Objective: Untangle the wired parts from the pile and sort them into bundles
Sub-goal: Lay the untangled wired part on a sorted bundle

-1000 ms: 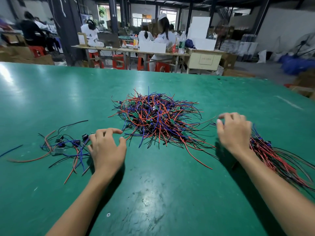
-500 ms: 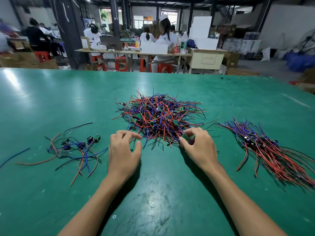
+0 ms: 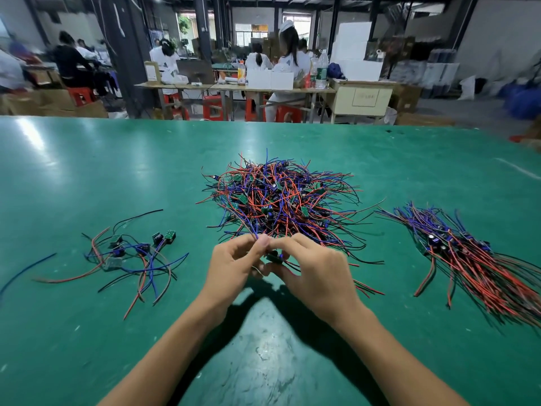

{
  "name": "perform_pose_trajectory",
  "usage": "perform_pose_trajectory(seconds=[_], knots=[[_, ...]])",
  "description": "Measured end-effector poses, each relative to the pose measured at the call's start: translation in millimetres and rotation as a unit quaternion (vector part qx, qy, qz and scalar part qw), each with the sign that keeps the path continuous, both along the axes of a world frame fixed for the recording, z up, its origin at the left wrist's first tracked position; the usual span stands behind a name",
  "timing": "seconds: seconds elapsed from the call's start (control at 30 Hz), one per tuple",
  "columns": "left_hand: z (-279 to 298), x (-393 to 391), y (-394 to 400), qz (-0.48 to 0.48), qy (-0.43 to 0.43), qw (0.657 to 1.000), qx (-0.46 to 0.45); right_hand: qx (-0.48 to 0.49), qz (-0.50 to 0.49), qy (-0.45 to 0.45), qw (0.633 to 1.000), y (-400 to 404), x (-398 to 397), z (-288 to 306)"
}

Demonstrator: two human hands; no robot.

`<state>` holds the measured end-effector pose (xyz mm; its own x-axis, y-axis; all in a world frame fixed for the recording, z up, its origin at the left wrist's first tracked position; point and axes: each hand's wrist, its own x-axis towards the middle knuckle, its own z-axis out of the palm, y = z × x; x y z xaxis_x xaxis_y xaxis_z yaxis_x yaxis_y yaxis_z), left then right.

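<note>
Both hands meet at centre, just near of the pile. Left hand [image 3: 234, 265] pinches thin wire ends between thumb and fingertip, leads running up toward 12 o'clock into the tangle. Right hand [image 3: 313, 271] is curled round a small wired part [image 3: 275, 257], a dark board-like piece only partly visible between the fingers.

The part looks light and its wires limp and springy, likely to snag on neighbours. Best taken by the rigid board, not the thin leads (solder joints may be fragile), with the leads eased out slowly along their length.

At 9 o'clock of the hands, a loose group [image 3: 131, 253] of a few parts lies spread on the green table [image 3: 87, 347]. At 3 o'clock, well apart, a sorted bundle [image 3: 468, 256] lies with wires roughly aligned. At 12 o'clock sits the main pile [image 3: 281, 197], red, blue and black wires heavily crossed, most of the job probably still left.

Beyond the table edge, people sit at benches.
</note>
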<state>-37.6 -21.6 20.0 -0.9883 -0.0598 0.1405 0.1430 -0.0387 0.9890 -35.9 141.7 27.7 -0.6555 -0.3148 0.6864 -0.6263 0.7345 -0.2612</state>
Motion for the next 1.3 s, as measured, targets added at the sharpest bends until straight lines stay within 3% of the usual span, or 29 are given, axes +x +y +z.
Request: perform_pose_trajectory(seconds=[0.2,0.33,0.4,0.43,0.5,0.57,0.67,0.73,0.83,1.07,1.2,1.3], knots=[[5,-3,-5,0.051,-0.015,0.993,0.104,-0.076,-0.011,-0.047,0.996,20,-13,0],[6,-4,-7,0.074,-0.028,0.983,0.168,-0.051,-0.047,0.092,0.993,21,-17,1],[5,-5,-7,0.084,-0.028,0.980,0.176,-0.060,-0.018,0.120,0.991,17,-15,1],[5,-4,-7,0.087,-0.027,0.980,0.176,-0.070,-0.006,0.091,0.993,14,-13,0],[5,-3,-7,0.091,-0.022,0.980,0.174,-0.098,-0.006,-0.055,0.994,6,-9,-5],[5,-3,-7,0.090,-0.011,0.984,0.155,-0.154,0.015,-0.231,0.961,-2,-7,-10],[7,0,-4,0.083,0.010,0.990,0.109,-0.366,0.067,-0.390,0.842,-7,-7,-6],[8,2,-2,0.075,0.021,0.993,0.090,-0.450,0.087,-0.402,0.793,-6,-9,-3],[9,4,-2,0.053,0.025,0.995,0.081,-0.494,0.074,-0.392,0.773,-3,-11,0],[11,3,-4,0.037,0.000,0.992,0.124,-0.617,0.066,-0.402,0.673,-5,-16,4],[12,0,-9,0.029,-0.026,0.970,0.241,-0.681,0.102,-0.402,0.604,0,-19,7],[10,-3,-14,0.039,-0.056,0.953,0.295,-0.689,0.116,-0.391,0.598,2,-22,9]])
